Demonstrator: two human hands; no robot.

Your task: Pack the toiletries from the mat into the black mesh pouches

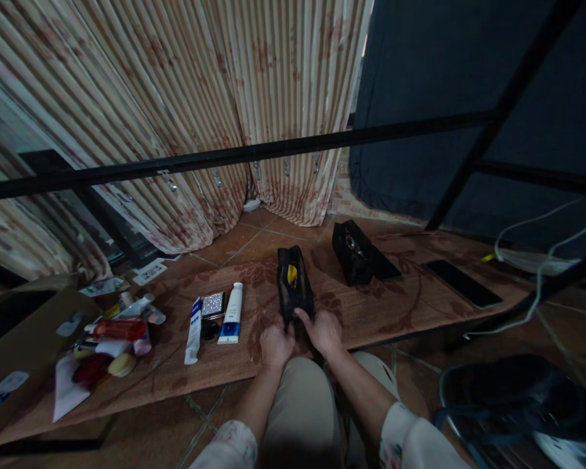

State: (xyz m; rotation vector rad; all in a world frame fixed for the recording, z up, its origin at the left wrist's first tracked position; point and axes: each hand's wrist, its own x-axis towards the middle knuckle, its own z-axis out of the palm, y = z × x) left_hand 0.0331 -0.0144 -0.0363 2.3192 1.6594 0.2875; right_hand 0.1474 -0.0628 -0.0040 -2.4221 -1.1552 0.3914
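Note:
A small black mesh pouch [295, 293] stands on the patterned mat in front of my knees, its top apart and something yellow [292, 274] showing inside. My left hand [277, 342] holds the pouch's near left corner, fingers closed. At the near right corner, my right hand [325, 333] grips the same pouch, thumb on top. A second black pouch [354, 254] stands behind and to the right, with a shiny item in its opening. Left of my hands lie a white-and-blue tube [231, 316], a glittery square case [213, 305] and a flattened tube [193, 332].
A heap of cosmetics [117, 339] lies at the left beside a cardboard box [24, 339]. A dark phone [463, 283] rests at the right near a white cable [542, 280]. A black metal bar [273, 151] crosses in front of the striped curtain [176, 85].

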